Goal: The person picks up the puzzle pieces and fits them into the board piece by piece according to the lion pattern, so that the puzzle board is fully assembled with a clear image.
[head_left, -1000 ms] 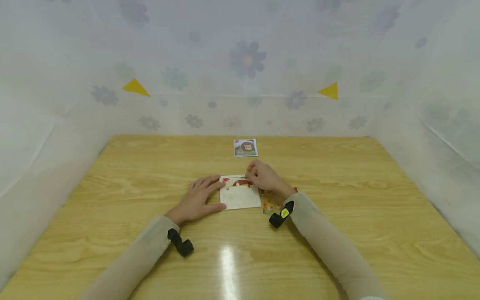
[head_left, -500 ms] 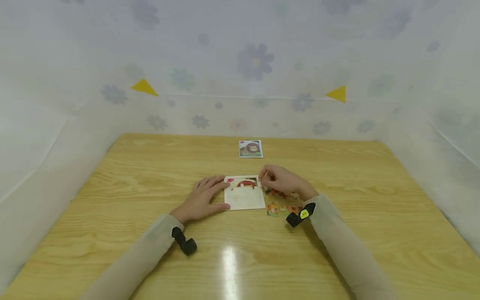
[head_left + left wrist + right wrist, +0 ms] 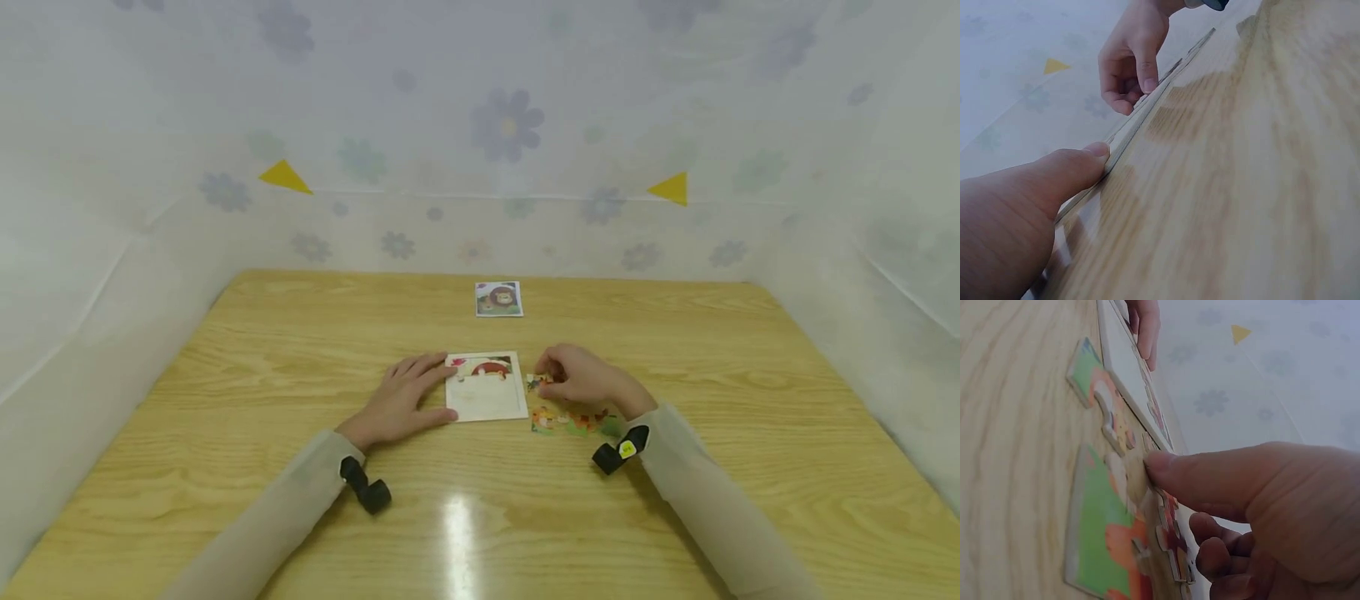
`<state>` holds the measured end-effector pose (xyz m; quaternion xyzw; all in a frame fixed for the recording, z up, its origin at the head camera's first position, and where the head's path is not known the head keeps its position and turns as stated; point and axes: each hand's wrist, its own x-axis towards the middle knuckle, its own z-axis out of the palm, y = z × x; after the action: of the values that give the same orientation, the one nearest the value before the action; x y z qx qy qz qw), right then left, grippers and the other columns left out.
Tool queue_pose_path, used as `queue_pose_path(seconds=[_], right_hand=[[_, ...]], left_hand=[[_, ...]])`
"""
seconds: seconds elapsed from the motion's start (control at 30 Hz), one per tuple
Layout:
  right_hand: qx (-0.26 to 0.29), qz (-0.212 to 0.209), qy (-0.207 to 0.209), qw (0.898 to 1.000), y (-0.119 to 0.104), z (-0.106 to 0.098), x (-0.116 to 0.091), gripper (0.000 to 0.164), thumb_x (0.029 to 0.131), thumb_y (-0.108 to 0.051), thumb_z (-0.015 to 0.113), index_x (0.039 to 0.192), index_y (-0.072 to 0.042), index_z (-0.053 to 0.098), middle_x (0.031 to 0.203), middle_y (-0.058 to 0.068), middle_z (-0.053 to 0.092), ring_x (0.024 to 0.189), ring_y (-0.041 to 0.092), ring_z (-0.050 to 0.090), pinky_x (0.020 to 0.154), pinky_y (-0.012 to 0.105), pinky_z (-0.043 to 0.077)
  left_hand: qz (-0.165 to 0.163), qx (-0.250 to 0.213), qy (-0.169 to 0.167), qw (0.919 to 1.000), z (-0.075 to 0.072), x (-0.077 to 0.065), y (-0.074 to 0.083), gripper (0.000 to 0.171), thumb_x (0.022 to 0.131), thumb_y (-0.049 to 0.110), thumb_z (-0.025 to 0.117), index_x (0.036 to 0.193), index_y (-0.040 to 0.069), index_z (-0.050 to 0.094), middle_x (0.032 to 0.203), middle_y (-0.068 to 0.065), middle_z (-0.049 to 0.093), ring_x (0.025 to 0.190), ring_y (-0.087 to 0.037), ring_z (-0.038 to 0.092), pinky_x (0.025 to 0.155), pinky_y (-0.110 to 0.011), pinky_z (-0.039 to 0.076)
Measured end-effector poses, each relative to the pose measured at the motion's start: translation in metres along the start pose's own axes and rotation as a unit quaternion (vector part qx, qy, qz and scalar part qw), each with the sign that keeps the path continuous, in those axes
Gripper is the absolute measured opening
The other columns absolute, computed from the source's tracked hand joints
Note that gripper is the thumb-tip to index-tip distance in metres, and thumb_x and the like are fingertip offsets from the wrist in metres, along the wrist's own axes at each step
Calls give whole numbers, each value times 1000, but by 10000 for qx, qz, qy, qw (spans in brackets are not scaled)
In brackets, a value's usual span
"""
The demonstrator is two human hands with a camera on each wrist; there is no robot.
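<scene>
- Closest up: black wrist cameras (image 3: 372,497) on both pale sleeves (image 3: 262,517).
- Front row of loose puzzle pieces (image 3: 551,419) sits on the wood-look table (image 3: 360,550), just right of the puzzle tray (image 3: 487,402).
- Left hand (image 3: 396,402): fingers spread, thumb and fingertips touching the tray's left side.
- Tray itself lies flat between the hands, pieces along its far edge, pale base showing nearer.
- Right hand (image 3: 588,379): fingers curled, thumb touching another loose piece (image 3: 534,383) beside the tray; can't tell if it's actually pinched.
- Lion picture card (image 3: 498,299), well past the tray.
- Flowery backdrop (image 3: 420,133) way back, two yellow triangles (image 3: 669,190) on it.
</scene>
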<state>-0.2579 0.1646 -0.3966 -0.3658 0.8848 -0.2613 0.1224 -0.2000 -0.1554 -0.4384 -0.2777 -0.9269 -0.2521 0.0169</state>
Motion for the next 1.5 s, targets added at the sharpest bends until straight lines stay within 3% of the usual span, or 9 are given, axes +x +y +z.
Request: queue_pose_path(seconds=[0.2, 0.37, 0.6, 0.9, 1.13, 1.5], right_hand=[[284, 226, 90, 9993, -4, 4, 1, 18, 90, -9, 68, 103, -5, 58, 91, 6, 58, 75, 13, 51, 70, 30, 45], [826, 302, 125, 9960, -4, 3, 3, 5, 97, -8, 56, 101, -8, 54, 82, 5, 61, 59, 14, 52, 60, 30, 47], [671, -191, 723, 9949, -4, 6, 18, 10, 98, -9, 55, 107, -6, 58, 90, 4, 61, 74, 12, 54, 66, 28, 47], [922, -33, 443, 9947, -24, 26, 38, 11, 97, -12, 58, 107, -9, 62, 90, 2, 62, 77, 13, 56, 69, 27, 48], [684, -107, 591, 9958, -32, 36, 49, 10, 95, -10, 59, 104, -11, 64, 76, 0, 56, 63, 11, 46, 57, 23, 38], [-120, -274, 705, 9971, -41, 46, 62, 8, 92, -14, 63, 100, -14, 66, 76, -4, 61, 63, 7, 50, 60, 22, 43]], left_hand=[[-13, 16, 19, 10000, 1, -1, -2, 70, 88, 53, 63, 147, 20, 43, 157, -7, 30, 143, -34, 25, 112, -59, 19], [9, 33, 15, 10000, 1, -1, -2, 71, 88, 53, 62, 147, 20, 42, 157, -7, 29, 143, -34, 25, 112, -59, 19], [30, 45, 70, 10000, -2, 1, -2, 70, 87, 52, 64, 146, 19, 44, 156, -7, 31, 142, -34, 27, 111, -59, 19], [-28, 26, 27, 10000, -1, 2, 0, 71, 87, 53, 63, 145, 16, 44, 156, -8, 31, 143, -33, 26, 113, -59, 18], [-90, 6, 36, 10000, 0, 0, -1, 72, 88, 54, 63, 146, 17, 43, 157, -7, 30, 143, -33, 26, 112, -59, 18], [-39, -9, 138, 9999, 1, -3, -1, 71, 87, 54, 63, 145, 16, 45, 155, -7, 33, 141, -33, 29, 111, -58, 20]])
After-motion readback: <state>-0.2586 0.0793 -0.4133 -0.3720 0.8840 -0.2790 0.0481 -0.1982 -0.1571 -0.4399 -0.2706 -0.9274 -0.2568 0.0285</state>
